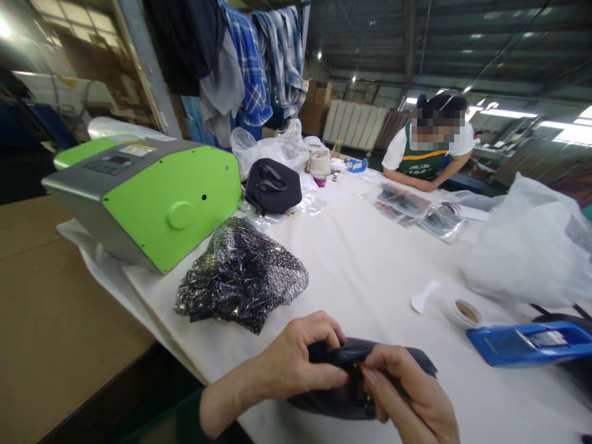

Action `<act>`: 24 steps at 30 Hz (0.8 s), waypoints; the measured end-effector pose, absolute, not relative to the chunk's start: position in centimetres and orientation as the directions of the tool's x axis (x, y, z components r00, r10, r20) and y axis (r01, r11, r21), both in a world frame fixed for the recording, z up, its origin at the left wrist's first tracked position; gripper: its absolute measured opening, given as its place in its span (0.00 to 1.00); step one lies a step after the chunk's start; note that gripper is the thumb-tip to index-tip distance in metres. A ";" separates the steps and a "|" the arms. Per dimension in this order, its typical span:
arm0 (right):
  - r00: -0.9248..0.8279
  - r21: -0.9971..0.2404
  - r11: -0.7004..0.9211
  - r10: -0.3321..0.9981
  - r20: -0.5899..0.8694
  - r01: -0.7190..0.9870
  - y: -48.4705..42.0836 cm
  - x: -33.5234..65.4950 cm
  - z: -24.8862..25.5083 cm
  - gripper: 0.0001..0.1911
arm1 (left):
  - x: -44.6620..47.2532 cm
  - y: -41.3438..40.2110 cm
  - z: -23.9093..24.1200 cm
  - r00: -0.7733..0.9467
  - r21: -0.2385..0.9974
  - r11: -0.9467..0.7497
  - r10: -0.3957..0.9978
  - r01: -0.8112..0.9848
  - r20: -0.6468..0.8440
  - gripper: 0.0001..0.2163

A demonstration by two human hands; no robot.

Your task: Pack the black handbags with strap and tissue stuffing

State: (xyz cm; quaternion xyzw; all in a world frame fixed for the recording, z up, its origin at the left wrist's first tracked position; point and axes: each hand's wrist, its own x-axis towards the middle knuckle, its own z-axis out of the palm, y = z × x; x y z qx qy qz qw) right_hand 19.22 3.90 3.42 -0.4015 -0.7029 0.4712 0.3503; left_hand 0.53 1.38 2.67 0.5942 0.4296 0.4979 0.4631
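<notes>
Right at the near edge of the white table (pixel 370 271), a dark, soft pouch-like piece (pixel 345 382) is bunched up between the person's two hands. The left hand (pixel 296 364) curls over its left end, fingers bent and thumb pressed against the fabric, clamped tight on it. The right hand (pixel 409 394) comes in from the lower right and pinches the same piece at its middle, thumb and forefinger closed on what looks like a small metal fitting, though that part is too dark to make out properly. The two hands nearly touch each other over the piece, which sits low, just above or on the table edge; I cannot tell which. Just beyond the left hand lies a crumpled heap of black-and-white patterned packets (pixel 240 277), and behind that stands a green and grey machine (pixel 152 197) on the table's left side. Further back rests a black bag (pixel 272 185) beside some clear plastic bags (pixel 272 148). To the right of the hands there is a blue tray (pixel 527 342), with a roll of tape (pixel 465 311) just beside it and a big translucent plastic sack (pixel 531 246) behind. At the far end a co-worker (pixel 430 154) in a green apron leans over the table, with flat clear-wrapped packs (pixel 416 209) spread before them.
</notes>
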 end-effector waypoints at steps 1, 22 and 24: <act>-0.431 -0.940 0.243 0.894 0.122 0.238 3.9 19.2 3.5 0.15 | 0.5 1.4 2.7 0.158 0.974 -0.216 0.966 0.064 0.204 0.11; -0.414 -0.962 0.147 0.909 0.039 0.231 4.0 19.1 3.5 0.14 | 0.7 0.1 2.3 0.080 0.945 -0.320 0.946 0.063 0.315 0.05; -0.410 -0.966 0.127 0.912 0.024 0.227 3.9 19.1 3.6 0.13 | 0.6 0.3 2.5 0.102 0.959 -0.284 0.954 0.002 0.282 0.05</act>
